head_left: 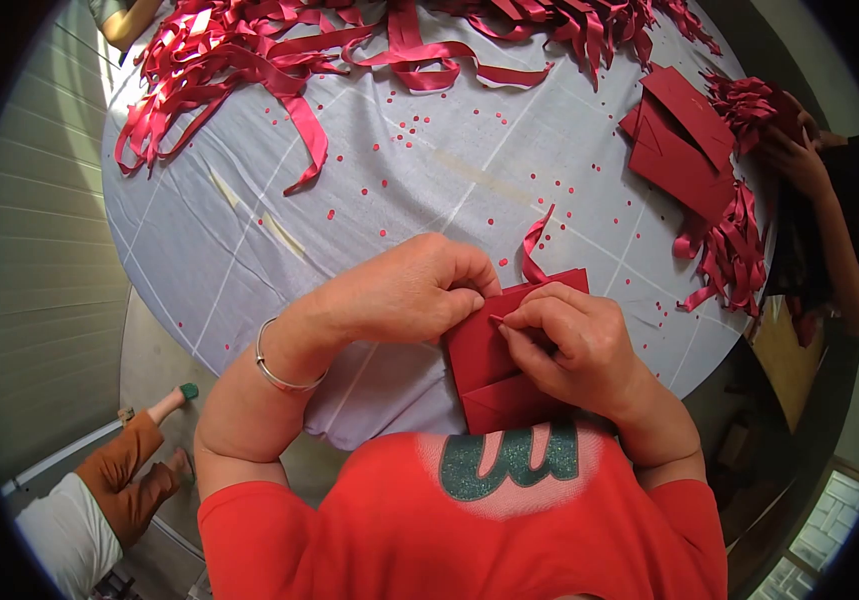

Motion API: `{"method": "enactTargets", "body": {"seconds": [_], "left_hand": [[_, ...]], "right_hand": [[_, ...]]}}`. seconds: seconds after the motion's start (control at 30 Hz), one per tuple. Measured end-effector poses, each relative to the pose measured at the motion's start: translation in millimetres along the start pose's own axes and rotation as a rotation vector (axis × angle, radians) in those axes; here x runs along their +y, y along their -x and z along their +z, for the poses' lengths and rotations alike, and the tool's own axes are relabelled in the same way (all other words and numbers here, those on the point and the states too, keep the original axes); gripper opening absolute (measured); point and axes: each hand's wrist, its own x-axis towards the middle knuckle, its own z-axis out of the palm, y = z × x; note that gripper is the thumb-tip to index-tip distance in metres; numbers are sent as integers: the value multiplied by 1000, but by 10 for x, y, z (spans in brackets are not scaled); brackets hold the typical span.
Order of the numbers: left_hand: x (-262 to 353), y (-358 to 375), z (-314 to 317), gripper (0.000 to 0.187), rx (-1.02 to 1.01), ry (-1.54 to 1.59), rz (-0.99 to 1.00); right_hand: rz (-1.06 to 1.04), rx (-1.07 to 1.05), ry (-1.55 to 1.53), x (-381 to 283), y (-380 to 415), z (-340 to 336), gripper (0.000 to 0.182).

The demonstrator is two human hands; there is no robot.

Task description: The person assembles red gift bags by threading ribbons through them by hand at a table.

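Observation:
A folded dark red paper bag point(484, 365) lies flat at the table's near edge, close to my body. My left hand point(434, 290), with a silver bangle at the wrist, has its fingers closed at the bag's top left edge. On the bag's front, my right hand point(579, 345) pinches the small end of a red ribbon point(496, 318) between thumb and finger. A longer stretch of red ribbon point(534, 248) rises behind the bag's top edge onto the cloth. My curled fingers partly cover the bag's upper part.
Heaps of red ribbons point(194, 80) cover the far side of the round, cloth-covered table point(249, 240). More red bags point(684, 145) lie at right, beside a co-worker's hands point(799, 160). Small red paper dots point(384, 183) are scattered about. Another person's legs point(139, 465) show at lower left.

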Motion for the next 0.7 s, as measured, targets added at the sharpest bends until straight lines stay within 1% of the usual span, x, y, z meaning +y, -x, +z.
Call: {"method": "enactTargets", "body": {"seconds": [0.3,0.57,0.7], "left_hand": [[-8,12,22,16,62,-51,32],[18,19,18,17,61,-58,28],[-14,6,34,18,95,-89,64]], "right_hand": [[-55,2,64,-30,-11,13,15],[-28,-19,22,-33,-18,-3,16],[-19,-21,9,-30,-14,3,16]]}}
